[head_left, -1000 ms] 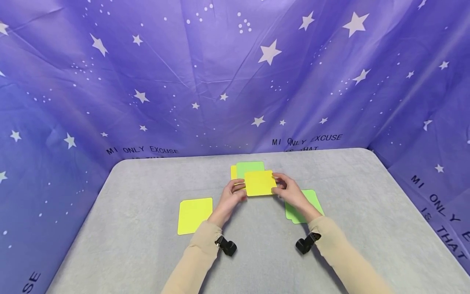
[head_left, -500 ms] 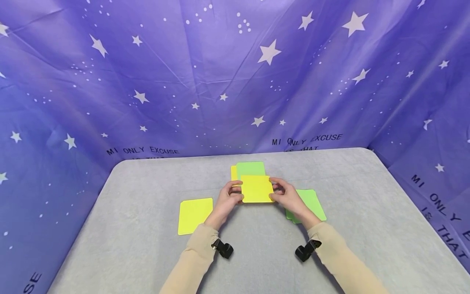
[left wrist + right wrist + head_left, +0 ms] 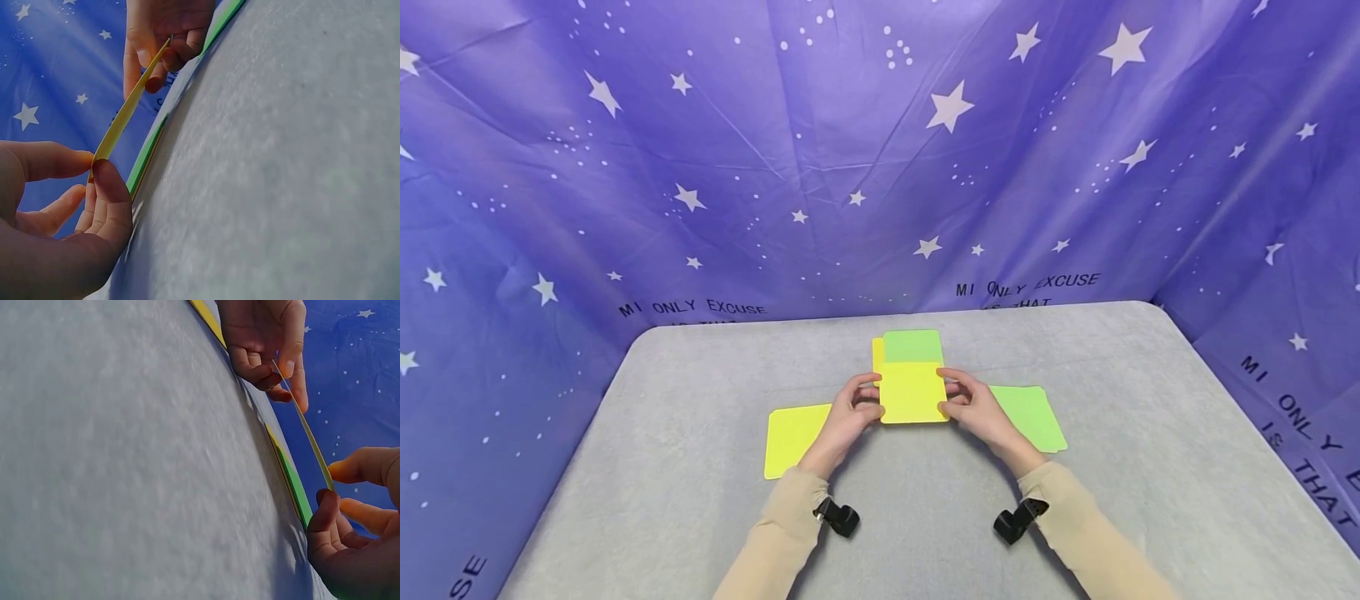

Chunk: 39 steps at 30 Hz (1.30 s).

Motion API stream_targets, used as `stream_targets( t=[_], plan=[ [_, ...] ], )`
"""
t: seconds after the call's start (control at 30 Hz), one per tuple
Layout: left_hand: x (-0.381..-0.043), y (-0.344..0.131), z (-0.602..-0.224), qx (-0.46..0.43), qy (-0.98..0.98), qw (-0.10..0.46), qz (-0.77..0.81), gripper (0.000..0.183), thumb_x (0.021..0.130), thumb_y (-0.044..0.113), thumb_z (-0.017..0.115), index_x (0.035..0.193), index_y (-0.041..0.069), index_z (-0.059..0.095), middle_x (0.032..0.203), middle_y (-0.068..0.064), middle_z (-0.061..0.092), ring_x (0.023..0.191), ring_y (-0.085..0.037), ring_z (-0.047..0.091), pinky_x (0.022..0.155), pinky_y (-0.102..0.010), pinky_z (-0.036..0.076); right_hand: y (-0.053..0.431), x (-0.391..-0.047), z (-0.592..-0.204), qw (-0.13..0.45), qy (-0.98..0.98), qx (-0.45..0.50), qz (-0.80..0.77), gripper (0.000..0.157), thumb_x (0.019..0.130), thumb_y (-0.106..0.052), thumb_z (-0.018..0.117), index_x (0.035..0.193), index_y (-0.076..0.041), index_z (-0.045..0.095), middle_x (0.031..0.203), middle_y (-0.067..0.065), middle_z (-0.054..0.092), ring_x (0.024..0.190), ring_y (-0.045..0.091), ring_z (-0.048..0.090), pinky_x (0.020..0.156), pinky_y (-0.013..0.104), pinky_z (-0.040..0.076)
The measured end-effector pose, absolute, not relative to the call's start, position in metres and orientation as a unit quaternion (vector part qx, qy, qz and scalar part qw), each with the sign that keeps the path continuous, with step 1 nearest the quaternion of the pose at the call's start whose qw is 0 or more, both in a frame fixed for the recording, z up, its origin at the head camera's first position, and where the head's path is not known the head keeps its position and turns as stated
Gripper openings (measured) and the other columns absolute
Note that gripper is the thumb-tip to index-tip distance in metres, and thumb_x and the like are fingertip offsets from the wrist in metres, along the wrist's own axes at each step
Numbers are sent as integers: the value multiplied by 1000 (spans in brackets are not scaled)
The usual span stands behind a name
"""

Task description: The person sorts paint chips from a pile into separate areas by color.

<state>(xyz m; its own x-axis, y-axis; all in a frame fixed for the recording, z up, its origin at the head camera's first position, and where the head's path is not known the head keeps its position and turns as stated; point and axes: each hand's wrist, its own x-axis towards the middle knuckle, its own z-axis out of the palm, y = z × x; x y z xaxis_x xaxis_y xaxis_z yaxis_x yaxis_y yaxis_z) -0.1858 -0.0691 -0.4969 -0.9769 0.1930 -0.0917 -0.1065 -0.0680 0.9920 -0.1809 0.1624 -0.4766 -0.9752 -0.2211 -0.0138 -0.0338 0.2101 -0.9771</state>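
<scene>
A thin yellow square card is held level between both hands in the head view. My left hand pinches its left edge and my right hand its right edge, thumbs at the near corners. Seen edge-on in the left wrist view, the yellow card is raised off the table. Behind and partly beneath it lies a green card, with the edge of another yellow card showing under that one's left side. The near part of this small pile is hidden.
Slightly offset yellow cards lie left of my left hand, partly covered by it. Offset green cards lie beside and under my right forearm. Behind the grey table hangs a purple star-printed cloth.
Both hands have brought the held yellow card toward me and to the left, uncovering more of the green card behind. The cards on the table stay where they were.
</scene>
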Motion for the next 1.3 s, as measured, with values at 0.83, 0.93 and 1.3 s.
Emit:
stream_targets(
  t=[0.83,0.93,1.3],
  plan=[
    [-168,-117,-487,36,715,109,690,64,81,-10,60,141,3,44,104,-13,52,82,-16,61,71,-25,49,120,-173,-481,97,719,-90,-683,59,81,13,60,138,11,42,96,16,58,67,4,44,57,16,38],
    [-166,-125,-486,37,721,110,684,64,81,-10,60,141,2,44,104,-14,51,81,-17,61,70,-25,49,114,-172,-480,100,718,-94,-683,59,81,13,60,138,11,42,96,15,58,67,5,45,58,16,39],
    [-160,-153,-480,60,753,127,642,63,81,-9,62,140,-1,42,106,-16,50,83,-19,60,69,-25,48,91,-167,-485,114,723,-126,-670,61,82,12,60,139,11,40,96,16,54,67,7,45,60,18,41]
  ],
)
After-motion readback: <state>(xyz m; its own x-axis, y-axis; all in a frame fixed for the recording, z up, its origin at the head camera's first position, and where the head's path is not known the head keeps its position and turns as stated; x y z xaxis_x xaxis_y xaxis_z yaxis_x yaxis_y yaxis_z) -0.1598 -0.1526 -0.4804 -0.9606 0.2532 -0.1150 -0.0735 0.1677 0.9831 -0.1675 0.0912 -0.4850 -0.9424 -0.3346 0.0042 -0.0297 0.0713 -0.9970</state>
